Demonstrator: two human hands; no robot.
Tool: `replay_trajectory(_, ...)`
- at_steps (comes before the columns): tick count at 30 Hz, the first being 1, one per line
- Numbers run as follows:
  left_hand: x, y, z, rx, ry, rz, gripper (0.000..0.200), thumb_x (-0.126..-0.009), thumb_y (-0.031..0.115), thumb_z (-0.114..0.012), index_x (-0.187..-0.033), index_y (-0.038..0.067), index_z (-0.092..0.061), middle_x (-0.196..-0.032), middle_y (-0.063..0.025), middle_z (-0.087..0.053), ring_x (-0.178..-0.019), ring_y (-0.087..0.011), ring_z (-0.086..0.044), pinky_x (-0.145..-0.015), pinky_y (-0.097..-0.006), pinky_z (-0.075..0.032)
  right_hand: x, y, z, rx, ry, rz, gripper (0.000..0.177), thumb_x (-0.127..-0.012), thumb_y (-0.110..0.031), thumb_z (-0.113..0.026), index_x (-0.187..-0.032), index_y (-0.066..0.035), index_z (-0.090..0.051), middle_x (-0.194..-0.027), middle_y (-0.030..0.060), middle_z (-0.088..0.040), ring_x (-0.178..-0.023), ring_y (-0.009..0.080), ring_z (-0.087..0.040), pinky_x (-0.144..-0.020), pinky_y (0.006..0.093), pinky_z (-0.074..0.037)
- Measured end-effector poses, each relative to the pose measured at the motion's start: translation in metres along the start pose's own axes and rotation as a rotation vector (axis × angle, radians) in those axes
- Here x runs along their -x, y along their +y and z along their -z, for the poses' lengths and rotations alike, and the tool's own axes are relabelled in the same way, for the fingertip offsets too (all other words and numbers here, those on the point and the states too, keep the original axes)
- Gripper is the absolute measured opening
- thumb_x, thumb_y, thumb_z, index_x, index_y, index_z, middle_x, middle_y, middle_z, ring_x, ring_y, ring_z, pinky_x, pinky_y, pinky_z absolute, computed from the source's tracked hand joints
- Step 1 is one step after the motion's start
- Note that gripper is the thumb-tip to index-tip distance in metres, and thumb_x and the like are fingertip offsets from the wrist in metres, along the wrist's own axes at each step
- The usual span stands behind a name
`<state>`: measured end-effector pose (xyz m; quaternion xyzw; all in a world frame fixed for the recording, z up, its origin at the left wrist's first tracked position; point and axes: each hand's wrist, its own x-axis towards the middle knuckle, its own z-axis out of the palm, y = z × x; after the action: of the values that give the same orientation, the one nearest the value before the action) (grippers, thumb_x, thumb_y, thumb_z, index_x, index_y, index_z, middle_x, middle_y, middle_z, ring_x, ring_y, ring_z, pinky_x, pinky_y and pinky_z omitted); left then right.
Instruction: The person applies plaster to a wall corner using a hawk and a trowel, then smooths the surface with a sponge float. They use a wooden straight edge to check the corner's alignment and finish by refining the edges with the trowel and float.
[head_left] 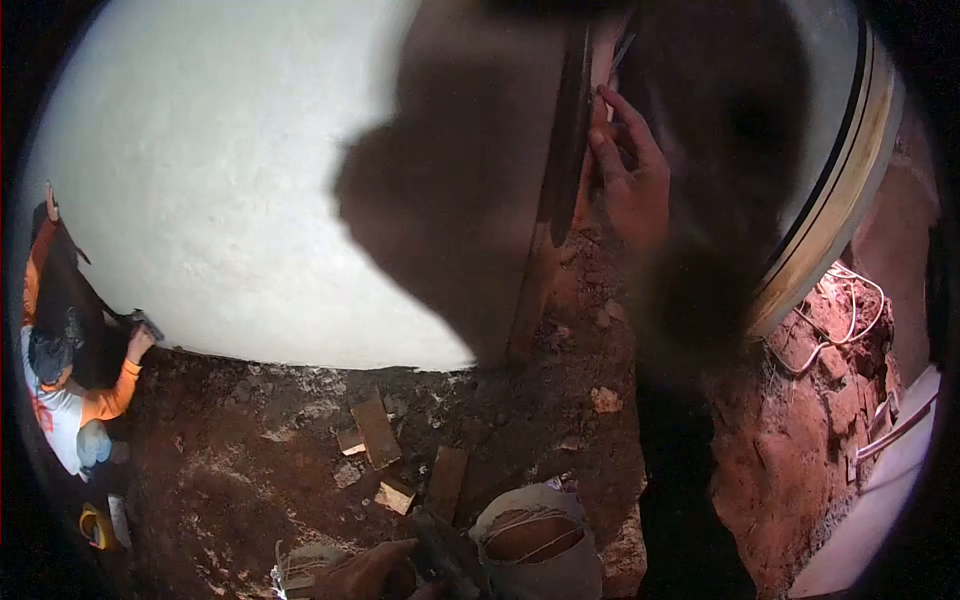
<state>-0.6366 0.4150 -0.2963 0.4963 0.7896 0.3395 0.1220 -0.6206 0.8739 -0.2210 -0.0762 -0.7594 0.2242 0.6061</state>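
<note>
The right hand (632,185) is raised to a dark upright batten (566,130) standing at the edge of the pale plastered wall (230,170). Its grip is apart, with the fingers laid long against the batten. Low in view, the left hand (368,572) has its grip clamped on a dark tool (440,560) (too murky to name), just beside a sack (535,548). Wood offcuts (377,430) lie on the earth floor (230,470). A co-worker (70,370) touches the wall at far left.
</note>
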Motion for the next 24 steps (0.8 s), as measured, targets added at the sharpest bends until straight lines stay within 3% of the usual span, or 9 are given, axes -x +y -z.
replay_trajectory(9, -0.003, -0.003, 0.001, 0.032, 0.003, -0.057, 0.041, -0.081, 0.010, -0.071, -0.119, -0.001, -0.059, -0.079, -0.0119, -0.062, -0.063, -0.0221, -0.058, -0.059, -0.0338, -0.047, 0.053, 0.020, -0.017, 0.010, -0.010, -0.165, 0.039, -0.095, -0.015, -0.060, -0.134, -0.013, -0.056, -0.124, 0.0129, -0.063, -0.112, 0.0227, -0.062, -0.094, 0.0376, -0.050)
replay_trajectory(12, -0.003, -0.001, -0.001, 0.044, -0.014, -0.015, 0.042, -0.081, 0.011, -0.071, -0.119, -0.001, -0.060, -0.080, -0.0125, -0.062, -0.065, -0.0227, -0.059, -0.060, -0.0346, -0.048, 0.099, 0.040, -0.025, -0.072, 0.014, -0.160, 0.040, -0.096, -0.015, -0.060, -0.135, -0.011, -0.055, -0.128, 0.0140, -0.061, -0.116, 0.0251, -0.060, -0.096, 0.0387, -0.048)
replay_trajectory(17, -0.003, -0.001, -0.003, 0.003, -0.032, -0.016, 0.042, -0.081, 0.013, -0.072, -0.118, -0.001, -0.061, -0.080, -0.0132, -0.062, -0.066, -0.0238, -0.060, -0.061, -0.0347, -0.049, 0.197, 0.067, -0.038, -0.023, -0.071, -0.440, 0.039, -0.101, -0.022, -0.051, -0.137, -0.007, -0.052, -0.136, 0.0152, -0.055, -0.126, 0.0284, -0.052, -0.104, 0.0423, -0.043)
replay_trajectory(21, -0.003, 0.004, -0.008, -0.027, -0.017, 0.046, 0.041, -0.082, 0.017, -0.072, -0.117, -0.001, -0.062, -0.086, -0.0145, -0.065, -0.071, -0.0251, -0.063, -0.065, -0.0348, -0.051, 0.271, 0.064, -0.041, -0.021, -0.115, -0.645, 0.038, -0.103, -0.025, -0.049, -0.137, -0.008, -0.052, -0.135, 0.0154, -0.055, -0.125, 0.0296, -0.053, -0.103, 0.0429, -0.044)
replay_trajectory(24, -0.002, 0.004, -0.007, -0.112, -0.033, 0.044, 0.040, -0.083, 0.018, -0.071, -0.117, -0.001, -0.062, -0.092, -0.0156, -0.067, -0.075, -0.0260, -0.065, -0.068, -0.0351, -0.052, 0.321, 0.074, -0.040, 0.040, -0.204, -0.632, 0.040, -0.101, -0.022, -0.051, -0.139, -0.009, -0.050, -0.139, 0.0100, -0.053, -0.125, 0.0239, -0.052, -0.099, 0.0365, -0.047)
